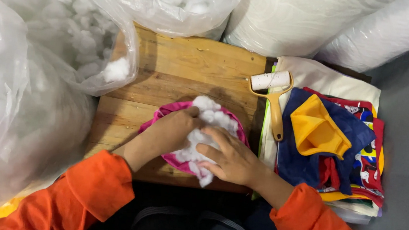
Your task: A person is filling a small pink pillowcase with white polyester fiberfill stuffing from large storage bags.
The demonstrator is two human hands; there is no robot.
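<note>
From the head camera I see the round pink fabric cover (164, 118) lying flat near the front edge of the square wooden worktop (184, 63), and I place everything else from that cover. On top of it, spilling from its open mouth, sits a clump of white fluffy fibre stuffing (204, 112). My left hand (173, 129) is pressed down on the cover's left half, fingers curled into the stuffing. My right hand (228, 157) lies on the cover's right half, fingers spread and flat over the white fibre, holding it down rather than pinching it.

To do this well, I would pin the cover's rim with the left hand while the right feeds the fibre in small tufts, pushing towards the seam so no lumps form. A tuft hangs over the cover's near edge (204, 179) and wants tucking in. I cannot tell how wide the opening is, as the hands hide it.

Left of the cover bulges a clear plastic bag of loose white stuffing (34, 63); right of it lie a yellow-handled lint roller (272, 94) and a stack of folded coloured fabrics (332, 142).
</note>
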